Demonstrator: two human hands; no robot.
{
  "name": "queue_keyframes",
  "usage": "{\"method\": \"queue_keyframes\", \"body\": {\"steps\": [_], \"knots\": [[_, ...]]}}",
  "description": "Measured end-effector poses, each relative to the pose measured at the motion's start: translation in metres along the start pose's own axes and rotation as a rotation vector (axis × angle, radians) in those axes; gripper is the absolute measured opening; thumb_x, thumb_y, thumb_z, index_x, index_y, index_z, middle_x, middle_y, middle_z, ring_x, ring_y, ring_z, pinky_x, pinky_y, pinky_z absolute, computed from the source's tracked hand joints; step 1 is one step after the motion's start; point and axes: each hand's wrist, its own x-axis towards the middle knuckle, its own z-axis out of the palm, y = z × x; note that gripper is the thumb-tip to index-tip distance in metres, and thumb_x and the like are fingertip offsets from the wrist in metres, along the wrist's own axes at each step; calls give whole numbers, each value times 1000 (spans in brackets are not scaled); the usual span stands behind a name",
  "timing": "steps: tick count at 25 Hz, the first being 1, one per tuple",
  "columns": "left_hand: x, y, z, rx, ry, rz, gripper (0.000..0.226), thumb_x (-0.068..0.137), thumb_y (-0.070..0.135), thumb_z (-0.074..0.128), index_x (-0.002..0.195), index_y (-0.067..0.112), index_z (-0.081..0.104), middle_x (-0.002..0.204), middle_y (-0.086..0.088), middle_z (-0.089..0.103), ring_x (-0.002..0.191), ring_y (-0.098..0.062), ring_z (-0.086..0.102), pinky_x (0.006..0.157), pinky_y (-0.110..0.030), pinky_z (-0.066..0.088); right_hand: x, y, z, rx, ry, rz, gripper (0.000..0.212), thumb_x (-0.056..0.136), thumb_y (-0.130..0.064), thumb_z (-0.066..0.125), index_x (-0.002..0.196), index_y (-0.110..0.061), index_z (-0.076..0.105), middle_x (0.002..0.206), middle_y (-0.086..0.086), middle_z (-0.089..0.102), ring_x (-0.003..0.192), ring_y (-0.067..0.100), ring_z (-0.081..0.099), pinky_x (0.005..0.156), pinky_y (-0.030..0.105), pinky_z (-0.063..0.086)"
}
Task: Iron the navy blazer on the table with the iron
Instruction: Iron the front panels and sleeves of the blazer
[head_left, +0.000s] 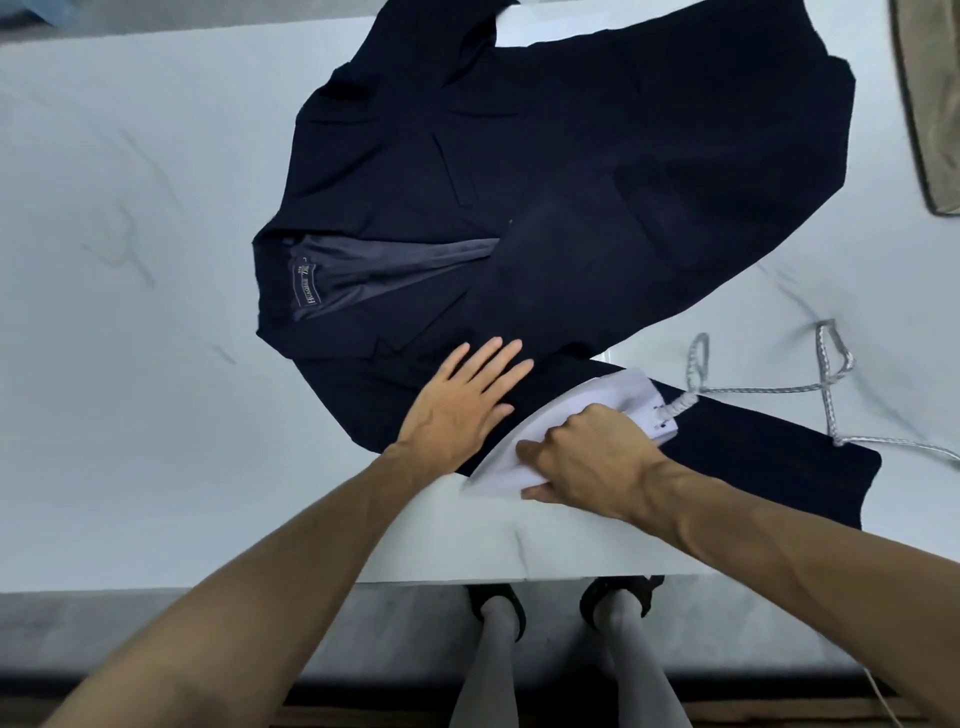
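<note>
The navy blazer (571, 182) is spread front up on the white table (130, 364), with its collar turned to the left and its hem to the right. Grey lining (395, 265) and a sewn label (307, 288) are shown in the opening below the collar. The left hand (457, 410) is laid flat on the blazer's near shoulder, fingers straight and spread, nothing gripped. The white iron (618, 397) is set on the blazer's near sleeve (779, 462), just right of the left hand, its pointed tip reaching past the sleeve's near edge. Its handle is gripped by the right hand (592, 462), fingers curled round it. A braided silver cord (769, 389) is looped on the table to the right of the blazer's sleeve. A tan item (930, 104) is seen beyond the blazer's hem.
</note>
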Motion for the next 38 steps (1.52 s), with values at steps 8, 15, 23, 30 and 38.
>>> {"method": "queue_keyframes", "body": {"steps": [8, 15, 23, 30, 38], "knots": [[1, -3, 8, -24, 15, 1, 57, 106, 43, 13, 157, 24, -5, 166, 0, 13, 151, -20, 16, 122, -41, 17, -37, 17, 12, -63, -19, -89, 41, 94, -59, 43, 102, -21, 57, 63, -3, 61, 47, 23, 33, 44, 30, 7], [2, 0, 3, 31, -48, -19, 57, 106, 41, 15, 157, 22, -2, 166, 0, 13, 151, -20, 16, 123, -41, 16, -87, 37, 40, -82, -36, -108, 44, 97, -57, 37, 114, -20, 54, 67, -1, 63, 50, 25, 38, 45, 30, 7], [19, 22, -18, -152, -54, -25, 53, 106, 27, 36, 157, 25, 21, 165, -4, 16, 152, -21, 17, 123, -40, 17, -52, 48, 3, -119, -38, -175, 38, 93, -58, 43, 84, -22, 49, 49, -2, 37, 40, 20, 23, 45, 29, 9], [33, 25, -13, -299, -118, -98, 54, 107, 19, 32, 158, 27, 15, 166, 5, 10, 153, -14, 6, 124, -34, 9, -20, 32, -11, -146, -42, -152, 38, 94, -58, 39, 89, -26, 59, 51, -3, 23, 42, 18, 16, 46, 31, 6], [29, 28, -11, -172, -102, -104, 59, 106, 28, 30, 158, 21, 4, 166, 2, 6, 153, -14, 6, 124, -35, 12, -70, 61, 17, -57, -97, -66, 43, 96, -59, 36, 104, -22, 57, 53, -2, 30, 43, 17, 27, 45, 30, 15]]}}
